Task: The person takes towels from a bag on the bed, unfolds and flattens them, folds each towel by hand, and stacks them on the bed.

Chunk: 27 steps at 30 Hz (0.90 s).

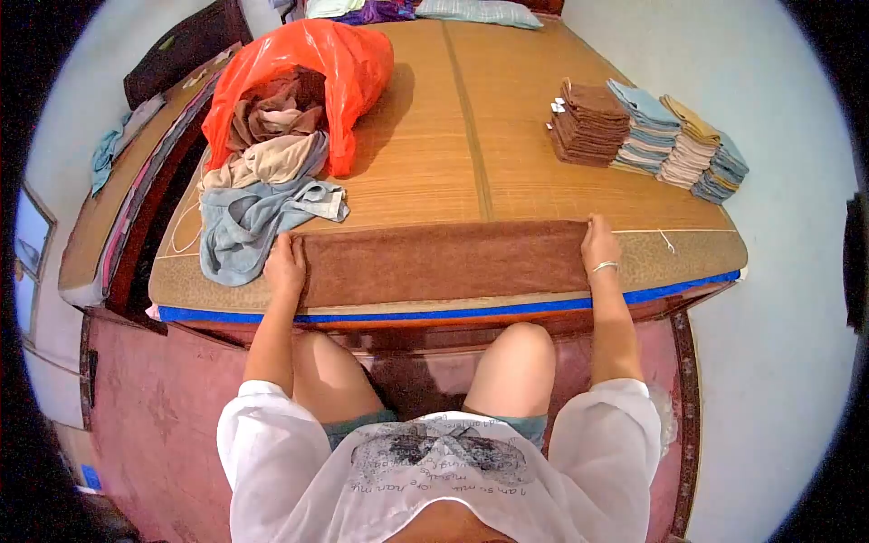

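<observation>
A brown towel (444, 262) lies folded into a long strip along the front edge of the bed. My left hand (286, 268) grips its left end, fingers closed at the upper corner. At the opposite end, my right hand (599, 244) pinches the upper right corner; a bracelet circles that wrist. Close beside my left hand is a crumpled blue-grey towel (240, 231). It trails from an orange plastic bag (362, 68), whose open mouth shows rumpled brown and beige towels (276, 161).
Folded towels stand in several stacks at the bed's right: brown (588, 127), blue (644, 104), beige (692, 145) and blue-grey (721, 172). A woven mat (425, 136) covers the bed. A pillow (480, 12) lies at the far end. Another bed (136, 172) stands left.
</observation>
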Motion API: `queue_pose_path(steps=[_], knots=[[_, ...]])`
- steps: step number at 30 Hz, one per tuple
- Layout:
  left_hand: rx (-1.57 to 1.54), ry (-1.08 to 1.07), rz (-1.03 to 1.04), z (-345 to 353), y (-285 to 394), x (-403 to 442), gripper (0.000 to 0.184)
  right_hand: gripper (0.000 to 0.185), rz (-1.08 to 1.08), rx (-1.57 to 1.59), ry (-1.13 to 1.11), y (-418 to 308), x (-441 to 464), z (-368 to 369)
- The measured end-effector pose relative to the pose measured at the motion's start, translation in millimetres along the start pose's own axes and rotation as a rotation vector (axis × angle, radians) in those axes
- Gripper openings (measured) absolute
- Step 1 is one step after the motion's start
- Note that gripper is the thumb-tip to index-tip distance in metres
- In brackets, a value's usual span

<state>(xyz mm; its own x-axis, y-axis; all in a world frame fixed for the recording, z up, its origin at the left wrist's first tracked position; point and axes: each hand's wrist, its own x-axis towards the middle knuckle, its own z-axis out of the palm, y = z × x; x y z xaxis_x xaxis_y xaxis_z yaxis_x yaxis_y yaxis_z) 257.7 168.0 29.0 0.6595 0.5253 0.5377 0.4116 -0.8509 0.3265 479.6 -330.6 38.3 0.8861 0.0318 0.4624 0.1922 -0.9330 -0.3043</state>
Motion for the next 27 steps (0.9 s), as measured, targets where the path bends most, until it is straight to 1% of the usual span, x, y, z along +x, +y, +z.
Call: queue_pose_path(steps=[3, 4, 5, 7, 8, 9, 11, 12, 14, 15, 16, 17, 18, 19, 21, 22, 24, 25, 27], knots=[[-0.001, -0.033, -0.033, -5.7, 11.7, -1.3, 0.02, 0.019, -0.037, -0.048, -0.03, 13.1, -2.4, 22.0], [0.032, -0.038, -0.047, -5.4, 10.7, -0.8, 0.022, 0.019, -0.044, -0.002, 0.002, 16.7, -2.1, 25.0], [0.035, -0.05, -0.046, -5.6, 11.5, -1.1, 0.022, 0.02, -0.051, 0.044, 0.043, 17.9, -0.3, 25.9], [0.025, -0.012, -0.066, -9.2, 16.5, -1.6, 0.026, 0.019, -0.062, 0.026, 0.035, 16.7, 1.4, 23.8], [0.054, -0.046, -0.096, -13.1, 21.1, -1.0, 0.03, 0.019, -0.078, 0.012, 0.036, 15.8, 2.1, 20.6], [0.052, -0.046, -0.093, -14.8, 21.1, -1.7, 0.03, 0.019, -0.076, 0.01, 0.037, 16.0, 2.3, 17.4], [-0.019, 0.189, 0.125, -16.8, 22.0, 1.0, 0.026, 0.021, -0.072, 0.062, 0.095, 16.5, 5.4, 9.1], [-0.027, 0.197, 0.13, -26.4, 34.2, 4.3, 0.026, 0.021, -0.07, 0.06, 0.107, 6.1, 5.2, -5.0], [-0.069, 0.142, 0.364, -44.4, 65.4, 0.2, 0.02, 0.026, -0.344, 0.02, 0.376, -24.9, -4.6, -31.3], [-0.16, 0.113, 0.453, -43.2, 82.5, -2.8, 0.013, 0.028, -0.424, 0.08, 0.333, -47.8, -13.5, -39.0], [-0.168, 0.016, 0.512, -36.4, 99.2, -10.7, 0.016, 0.03, -0.501, 0.138, 0.29, -74.7, -23.9, -43.5], [-0.113, -0.087, 0.599, -28.9, 117.1, -17.5, 0.023, 0.033, -0.508, 0.183, 0.059, -101.6, -36.9, -45.3], [-0.139, -0.186, 0.663, -22.8, 132.1, -25.0, 0.035, 0.034, -0.6, 0.216, -0.015, -128.1, -50.4, -45.9], [-0.08, -0.284, 0.692, -7.1, 136.7, -34.6, 0.051, 0.045, -0.641, 0.153, -0.247, -143.0, -66.5, -38.1], [-0.006, -0.414, 0.681, 2.3, 141.5, -47.0, 0.065, 0.061, -0.71, 0.119, -0.301, -143.9, -99.1, 6.4], [0.019, -0.468, 0.675, 5.2, 137.6, -45.7, 0.07, 0.061, -0.701, 0.114, -0.297, -140.2, -96.2, 3.4], [0.025, -0.472, 0.662, 4.1, 124.5, -40.9, 0.07, 0.07, -0.623, 0.032, -0.52, -129.8, -87.0, -4.1], [0.034, -0.479, 0.634, 2.1, 117.6, -38.9, 0.069, 0.07, -0.619, 0.03, -0.524, -118.9, -81.8, -4.0], [0.07, -0.5, 0.607, -4.8, 103.0, -30.7, 0.069, 0.069, -0.572, -0.02, -0.443, -88.9, -68.2, -1.2]])
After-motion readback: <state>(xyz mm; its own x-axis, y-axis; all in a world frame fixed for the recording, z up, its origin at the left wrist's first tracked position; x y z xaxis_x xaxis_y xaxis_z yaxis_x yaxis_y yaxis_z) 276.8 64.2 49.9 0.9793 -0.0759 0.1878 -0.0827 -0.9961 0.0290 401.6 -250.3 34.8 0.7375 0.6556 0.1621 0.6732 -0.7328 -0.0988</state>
